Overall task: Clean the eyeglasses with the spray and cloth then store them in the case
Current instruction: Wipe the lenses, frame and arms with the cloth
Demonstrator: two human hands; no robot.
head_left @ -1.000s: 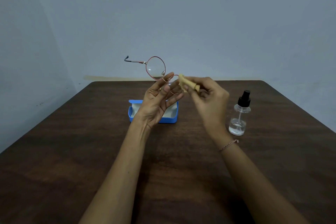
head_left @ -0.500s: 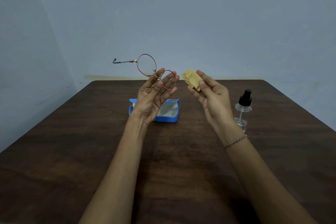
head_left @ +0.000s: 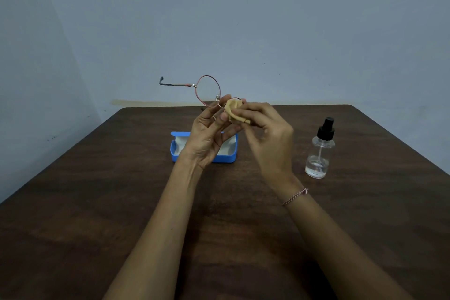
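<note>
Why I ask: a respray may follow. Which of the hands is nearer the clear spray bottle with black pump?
Right. The right hand hovers just left of the clear spray bottle; the left hand is farther left.

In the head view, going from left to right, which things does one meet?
The left hand holding the glasses → cloth → right hand → spray bottle. The case is left out: it lies partly behind the left hand.

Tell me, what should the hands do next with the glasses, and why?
Probably rub the cloth over the lens it covers: the right hand pinches it there, the left hand holds the eyeglasses up, and the case lies open.
</note>
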